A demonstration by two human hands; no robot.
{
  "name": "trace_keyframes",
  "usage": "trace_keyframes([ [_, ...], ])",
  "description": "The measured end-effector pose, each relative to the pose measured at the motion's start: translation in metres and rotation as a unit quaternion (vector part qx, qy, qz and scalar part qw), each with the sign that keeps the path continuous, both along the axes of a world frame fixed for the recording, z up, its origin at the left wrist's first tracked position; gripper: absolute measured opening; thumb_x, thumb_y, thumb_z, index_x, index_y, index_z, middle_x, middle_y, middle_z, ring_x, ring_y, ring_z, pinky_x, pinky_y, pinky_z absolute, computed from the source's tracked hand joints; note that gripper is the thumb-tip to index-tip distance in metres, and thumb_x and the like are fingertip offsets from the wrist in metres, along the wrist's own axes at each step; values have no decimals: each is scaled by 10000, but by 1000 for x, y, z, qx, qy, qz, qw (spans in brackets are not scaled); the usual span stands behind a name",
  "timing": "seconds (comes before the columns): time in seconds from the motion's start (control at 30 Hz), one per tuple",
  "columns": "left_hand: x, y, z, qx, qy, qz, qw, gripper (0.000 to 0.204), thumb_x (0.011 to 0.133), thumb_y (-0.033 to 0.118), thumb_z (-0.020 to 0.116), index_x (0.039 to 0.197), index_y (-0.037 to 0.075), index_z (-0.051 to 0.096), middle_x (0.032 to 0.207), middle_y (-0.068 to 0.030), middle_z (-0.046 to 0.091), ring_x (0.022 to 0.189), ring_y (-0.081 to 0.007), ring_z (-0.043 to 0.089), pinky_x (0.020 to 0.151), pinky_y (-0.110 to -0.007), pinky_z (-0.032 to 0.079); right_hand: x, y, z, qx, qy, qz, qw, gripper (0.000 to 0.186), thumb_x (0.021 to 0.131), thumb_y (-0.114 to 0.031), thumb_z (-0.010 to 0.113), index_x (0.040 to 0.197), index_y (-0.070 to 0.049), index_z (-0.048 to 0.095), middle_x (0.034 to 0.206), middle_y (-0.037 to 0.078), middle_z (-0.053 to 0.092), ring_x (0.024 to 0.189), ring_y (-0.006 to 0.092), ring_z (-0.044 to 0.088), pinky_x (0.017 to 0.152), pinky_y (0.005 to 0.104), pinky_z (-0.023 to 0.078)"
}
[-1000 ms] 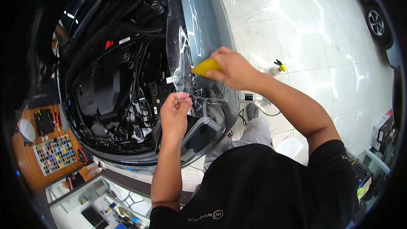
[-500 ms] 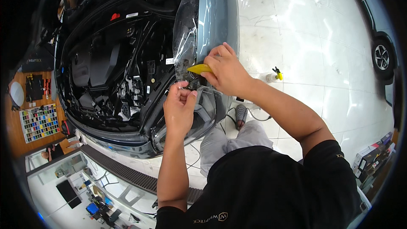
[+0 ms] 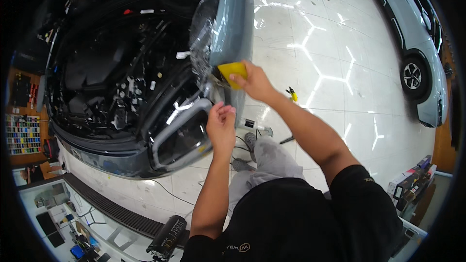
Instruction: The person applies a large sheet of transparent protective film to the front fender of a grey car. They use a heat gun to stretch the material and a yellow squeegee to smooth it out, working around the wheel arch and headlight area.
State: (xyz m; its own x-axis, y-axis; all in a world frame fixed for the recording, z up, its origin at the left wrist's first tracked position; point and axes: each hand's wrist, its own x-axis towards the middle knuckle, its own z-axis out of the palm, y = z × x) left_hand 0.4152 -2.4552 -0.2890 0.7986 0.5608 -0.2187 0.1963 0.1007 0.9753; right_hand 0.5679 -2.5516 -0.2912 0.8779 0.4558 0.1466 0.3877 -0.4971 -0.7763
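Note:
A flat yellow squeegee is gripped in my right hand, its broad face turned toward the front end of the blue-grey car fender. Just below it, by the outer corner of the headlight, is my left hand, raised with its fingers curled in. Whether the left fingers pinch anything is hidden. Crinkled clear film runs along the fender's inner edge, beside the uncovered engine bay.
A yellow spray-bottle trigger shows beyond my right forearm. Cables trail over the tiled floor near my feet. A black cylinder stands at the lower left. Another car is parked at the far right.
My view has shifted, and the headlight shows more fully. The squeegee has turned from edge-on to flat-faced. My left hand has drawn back from the fender's front corner, toward me.

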Motion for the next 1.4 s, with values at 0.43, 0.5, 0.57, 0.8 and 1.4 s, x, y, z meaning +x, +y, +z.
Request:
trace_keyframes([
  [0.43, 122, -89, -72, -254, -137, 324, 901, 228, 894, 109, 607, 1070, -28, 560, 1046, -89, 609, 963, -153, 586, 857, -259, 448, 113, -92, 52, 139, 85, 36, 986, 255, 849, -166, 620, 1040, -20, 536, 906, 110, 634, 829, 194, 605, 764, 311, 473],
  [0.5, 135, -95, -74, -233, -114, 364, 895, 195, 879, 137, 629, 1001, -2, 568, 994, -82, 608, 945, -166, 584, 873, -295, 457, 134, -85, 25, 98, 95, 98, 986, 269, 849, -192, 628, 1033, -20, 533, 885, 146, 637, 786, 225, 622, 736, 322, 481],
  [0.57, 145, -102, -78, -188, -113, 417, 882, 170, 865, 163, 650, 936, 34, 564, 952, -73, 612, 909, -184, 596, 852, -326, 480, 160, -74, 6, 98, 58, 179, 977, 266, 852, -188, 621, 1042, -24, 535, 900, 157, 638, 798, 256, 629, 739, 329, 483],
  [0.8, 158, -123, -80, -139, -215, 492, 832, 140, 895, 165, 601, 961, 67, 526, 1001, -114, 621, 937, -234, 610, 889, -372, 480, 227, -32, -22, 160, -319, 234, 904, 345, 741, -43, 623, 1084, -44, 582, 945, 128, 627, 806, 271, 602, 711, 338, 482],
  [1.4, 181, -127, -89, -83, -263, 493, 825, 124, 873, 77, 613, 973, 24, 562, 970, -84, 618, 931, -209, 618, 878, -323, 478, 201, -22, -5, 67, -373, 431, 819, 300, 841, -276, 657, 962, -13, 579, 832, 140, 623, 726, 317, 593, 650, 380, 473],
])
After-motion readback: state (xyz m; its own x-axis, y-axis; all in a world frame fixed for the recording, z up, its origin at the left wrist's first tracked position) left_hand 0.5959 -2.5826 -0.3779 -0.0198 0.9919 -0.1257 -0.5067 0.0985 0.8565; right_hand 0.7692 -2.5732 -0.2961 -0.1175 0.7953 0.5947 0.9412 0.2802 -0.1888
